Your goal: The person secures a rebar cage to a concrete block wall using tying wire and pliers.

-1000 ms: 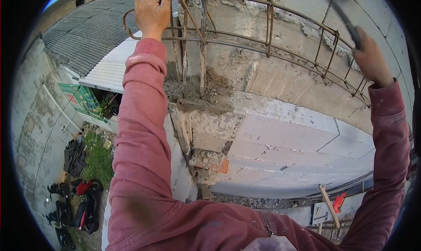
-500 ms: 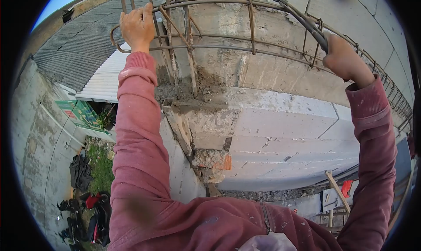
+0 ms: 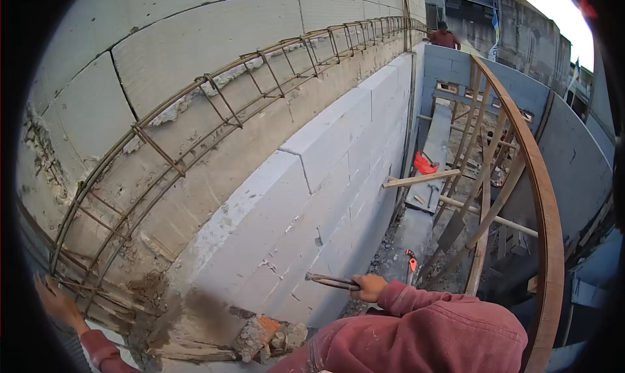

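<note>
A long rebar cage [image 3: 224, 106], tied with stirrups, runs along the concrete ledge beside the block wall. At its near end, low on the left, my left hand [image 3: 57, 303] is against the bars, its fingers apparently closed around one; the edge of view darkens them. My right hand [image 3: 370, 288] is closed around the handles of metal pincers [image 3: 331, 280]. The pincers point left, in front of the white block wall [image 3: 296, 223] and apart from the cage.
Broken brick and mortar [image 3: 257, 337] lie below. A curved-looking timber rail [image 3: 543, 217] with wooden props stands at right. A plank [image 3: 422, 178], red bag [image 3: 425, 163] and orange-handled tool [image 3: 411, 261] lie lower down. Another person [image 3: 444, 37] is at the far end.
The view has swung right along the wall. My right hand has come down from the cage with the pincers. My left hand remains at the cage's near end.
</note>
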{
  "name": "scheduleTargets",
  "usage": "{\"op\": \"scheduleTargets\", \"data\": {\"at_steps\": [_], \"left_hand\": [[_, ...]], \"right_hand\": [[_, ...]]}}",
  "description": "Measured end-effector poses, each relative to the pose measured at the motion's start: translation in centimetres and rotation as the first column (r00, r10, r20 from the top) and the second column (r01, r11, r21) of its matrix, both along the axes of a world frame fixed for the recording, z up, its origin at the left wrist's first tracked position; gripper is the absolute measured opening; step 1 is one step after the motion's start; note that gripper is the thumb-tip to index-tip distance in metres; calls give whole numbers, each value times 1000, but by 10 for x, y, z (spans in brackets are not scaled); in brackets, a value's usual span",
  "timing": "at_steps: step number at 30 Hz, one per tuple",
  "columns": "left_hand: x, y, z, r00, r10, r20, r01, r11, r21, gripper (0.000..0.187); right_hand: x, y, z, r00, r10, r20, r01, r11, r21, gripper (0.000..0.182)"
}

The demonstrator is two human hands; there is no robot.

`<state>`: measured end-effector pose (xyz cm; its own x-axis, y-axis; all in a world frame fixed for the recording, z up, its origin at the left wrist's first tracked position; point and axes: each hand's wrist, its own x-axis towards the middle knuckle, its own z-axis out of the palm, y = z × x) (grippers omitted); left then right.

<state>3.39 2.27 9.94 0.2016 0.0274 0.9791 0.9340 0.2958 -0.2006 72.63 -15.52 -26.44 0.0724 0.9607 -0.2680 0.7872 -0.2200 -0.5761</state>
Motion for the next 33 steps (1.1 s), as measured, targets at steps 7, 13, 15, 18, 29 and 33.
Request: {"op": "scheduleTargets", "data": {"at_steps": [7, 13, 15, 18, 29, 33], "left_hand": [[271, 8, 51, 854, -469, -227, 404, 871, -281, 48], [434, 73, 67, 899, -433, 61, 389, 728, -564, 64], [467, 85, 62, 965, -251, 75, 233, 690, -685, 67], [477, 100, 37, 970, -233, 71, 235, 816, -528, 71], [493, 117, 34, 997, -27, 69, 61, 835, -547, 46], [499, 108, 35, 998, 13, 57, 18, 866, -500, 45]], "right_hand": [[74, -111, -91, 988, 9, 154, 67, 874, -482, 56], [100, -183, -157, 926, -262, 272, 378, 671, -639, 57], [100, -213, -182, 836, -442, 325, 541, 566, -622, 56], [92, -258, -180, 854, -426, 300, 510, 566, -648, 56], [25, -323, -123, 490, -852, 185, 652, 217, -726, 50], [25, -352, -143, 451, -874, 179, 615, 159, -772, 49]]}}
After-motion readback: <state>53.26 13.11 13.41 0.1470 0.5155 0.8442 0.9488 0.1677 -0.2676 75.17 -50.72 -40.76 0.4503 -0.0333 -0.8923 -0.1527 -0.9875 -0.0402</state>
